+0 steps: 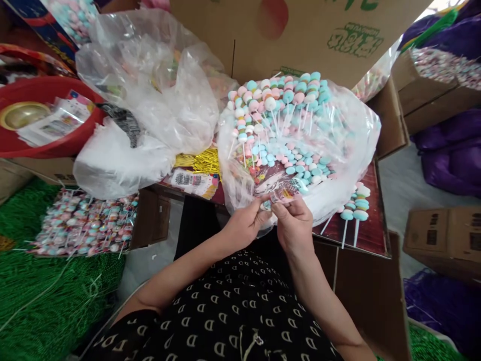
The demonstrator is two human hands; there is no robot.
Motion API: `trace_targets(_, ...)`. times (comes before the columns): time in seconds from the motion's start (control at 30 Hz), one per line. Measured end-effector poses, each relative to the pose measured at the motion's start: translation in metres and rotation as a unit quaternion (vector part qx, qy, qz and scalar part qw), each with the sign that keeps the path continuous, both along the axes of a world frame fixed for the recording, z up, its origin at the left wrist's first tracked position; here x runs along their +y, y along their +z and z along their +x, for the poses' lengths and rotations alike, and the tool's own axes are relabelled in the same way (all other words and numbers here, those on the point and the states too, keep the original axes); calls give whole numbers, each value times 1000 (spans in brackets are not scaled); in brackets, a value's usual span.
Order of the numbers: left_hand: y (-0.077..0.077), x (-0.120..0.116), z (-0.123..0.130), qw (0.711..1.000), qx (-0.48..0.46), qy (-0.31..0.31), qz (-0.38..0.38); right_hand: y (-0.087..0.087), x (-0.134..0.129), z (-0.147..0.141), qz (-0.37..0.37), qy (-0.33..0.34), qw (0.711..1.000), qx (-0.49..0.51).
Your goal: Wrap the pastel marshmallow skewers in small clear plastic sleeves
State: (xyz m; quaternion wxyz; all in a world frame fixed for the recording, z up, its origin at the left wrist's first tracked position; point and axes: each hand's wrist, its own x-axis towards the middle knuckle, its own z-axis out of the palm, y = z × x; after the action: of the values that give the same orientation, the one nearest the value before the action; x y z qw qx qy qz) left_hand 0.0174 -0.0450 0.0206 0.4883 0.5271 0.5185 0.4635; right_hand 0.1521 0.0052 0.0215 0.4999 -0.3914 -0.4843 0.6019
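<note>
Close together at the table's front edge, my left hand [246,223] and my right hand [296,220] both pinch a small clear wrapper with a printed label [283,194]. What lies inside the wrapper, near my left fingertips, is too small to tell. Just beyond my hands, a large clear plastic bag [353,125] lies spread out, bearing a heap of pink, white and blue candy skewers [287,98] and loose candies [308,165]. A few candy skewers [353,208] rest on the dark red table [372,233] at its right. Gold twist ties [199,161] and printed cards [195,183] lie left of the bag.
A red basin [56,145] holds a gold bowl and cards at the left. White plastic bags [158,100] stand beside it. Below is a box of wrapped skewers [90,220]. A large cardboard box [300,40] blocks the back; another carton [443,240] stands at the right.
</note>
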Motion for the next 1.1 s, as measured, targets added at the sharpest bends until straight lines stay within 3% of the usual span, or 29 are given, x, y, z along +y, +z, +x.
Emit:
trace_targets(0.1, -2, 1, -10, 987, 153, 49, 26, -6, -1, -17, 62, -30, 997, -19)
trace_targets(0.2, -9, -4, -26, 973, 212, 91, 32, -9, 0, -35, 95, -22, 994, -41)
trace_targets(0.3, -19, -13, -50, 971, 165, 171, 27, -8, 11, -56, 110, 80, 988, -79)
trace_targets(0.4, -29, -19, -75, 966, -12, 258, -21, -5, 35, -86, 146, 210, 952, -171)
trace_targets(0.47, -33, -20, -88, 939, -160, 301, -39, -3, 53, -110, 204, 225, 907, -292)
trace_targets(0.53, -34, -20, -97, 908, -266, 321, -49, -1, 69, -134, 267, 223, 824, -446)
trace_targets(0.63, -33, -18, -103, 873, -347, 335, -70, -1, 82, -160, 298, 232, 684, -625)
trace_targets(0.67, -33, -17, -104, 864, -364, 338, -79, -1, 83, -165, 298, 235, 651, -658)
trace_targets(0.73, -34, -17, -105, 849, -390, 343, -94, -3, 83, -171, 297, 234, 613, -693)
trace_targets(0.93, -39, -14, -110, 829, -417, 356, -111, -10, 84, -174, 288, 216, 599, -715)
trace_targets(1.1, -39, -13, -112, 824, -425, 359, -110, -17, 91, -166, 310, 218, 632, -676)
